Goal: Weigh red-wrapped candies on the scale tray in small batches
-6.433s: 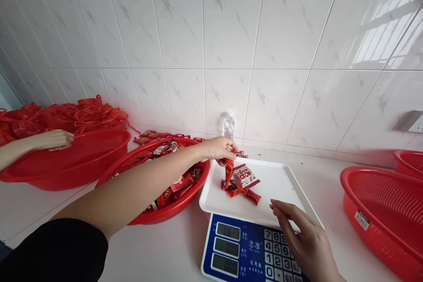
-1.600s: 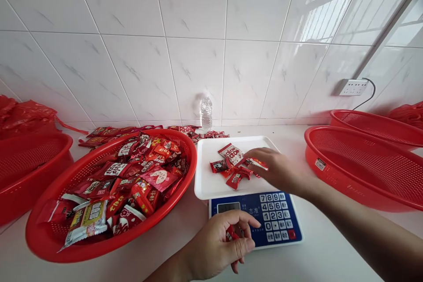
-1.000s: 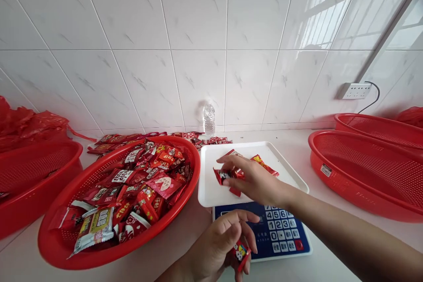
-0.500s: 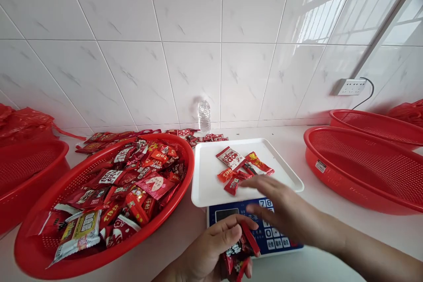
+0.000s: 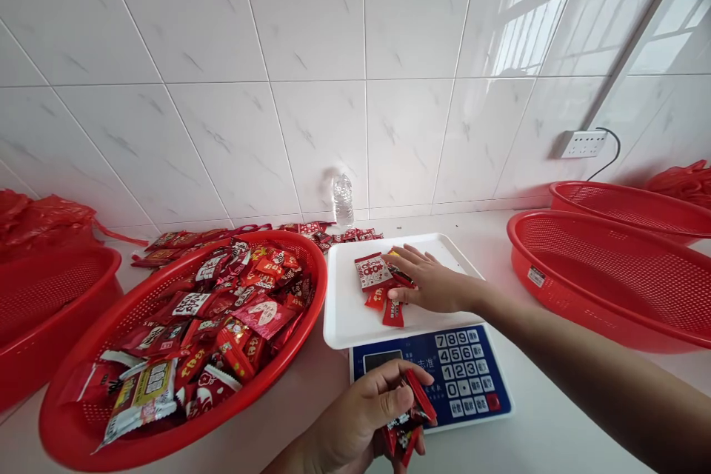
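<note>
My left hand point(image 5: 369, 415) is closed around several small red-wrapped snack packets point(image 5: 405, 426), just in front of a blue digital scale point(image 5: 427, 344). On the scale's white tray point(image 5: 355, 326) lies a little pile of packets, among them a white-and-red one point(image 5: 372, 272) and a small red one point(image 5: 393, 311). Over the pile's right side rests my right hand point(image 5: 425, 278), palm down with fingers apart, hiding some packets beneath it. To the left, a red oval basket point(image 5: 319, 274) holds many mixed snack packets point(image 5: 189, 304).
Further red baskets stand at the far left point(image 5: 105, 274) and on the right point(image 5: 583, 318). Behind the tray, a clear plastic bottle point(image 5: 343, 200) and loose packets point(image 5: 355, 235) sit along the tiled wall. A power socket point(image 5: 581, 144) with a black cable is on the wall.
My right hand has moved from above the scale's keypad forward and left onto the packets on the tray; some packets there have shifted left. My left hand still holds its packets.
</note>
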The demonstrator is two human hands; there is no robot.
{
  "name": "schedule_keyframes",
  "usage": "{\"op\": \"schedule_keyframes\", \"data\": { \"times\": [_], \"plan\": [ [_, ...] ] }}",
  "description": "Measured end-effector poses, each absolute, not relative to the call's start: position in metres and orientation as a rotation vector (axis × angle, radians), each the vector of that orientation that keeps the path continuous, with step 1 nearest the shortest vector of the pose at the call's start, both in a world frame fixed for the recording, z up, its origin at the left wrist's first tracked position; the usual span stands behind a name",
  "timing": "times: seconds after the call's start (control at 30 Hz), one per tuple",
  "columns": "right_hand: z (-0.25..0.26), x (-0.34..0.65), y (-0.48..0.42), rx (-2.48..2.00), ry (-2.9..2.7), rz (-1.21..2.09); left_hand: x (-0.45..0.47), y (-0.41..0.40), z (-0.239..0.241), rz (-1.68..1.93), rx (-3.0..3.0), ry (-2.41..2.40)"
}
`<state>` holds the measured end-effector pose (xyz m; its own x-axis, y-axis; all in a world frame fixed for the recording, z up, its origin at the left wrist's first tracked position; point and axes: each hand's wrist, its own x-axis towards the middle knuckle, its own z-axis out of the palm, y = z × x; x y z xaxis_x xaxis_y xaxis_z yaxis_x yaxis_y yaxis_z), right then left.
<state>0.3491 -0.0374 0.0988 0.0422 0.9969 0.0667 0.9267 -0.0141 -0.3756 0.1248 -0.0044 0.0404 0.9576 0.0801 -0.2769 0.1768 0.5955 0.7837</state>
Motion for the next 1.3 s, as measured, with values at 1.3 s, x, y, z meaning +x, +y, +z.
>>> {"op": "schedule_keyframes", "data": {
  "times": [1.3],
  "plan": [
    [0.092, 0.356, 0.006, -1.932, -1.704, 0.055, 0.124, -0.005, 0.043, -0.086, 1.015, 0.32]
  ]
}}
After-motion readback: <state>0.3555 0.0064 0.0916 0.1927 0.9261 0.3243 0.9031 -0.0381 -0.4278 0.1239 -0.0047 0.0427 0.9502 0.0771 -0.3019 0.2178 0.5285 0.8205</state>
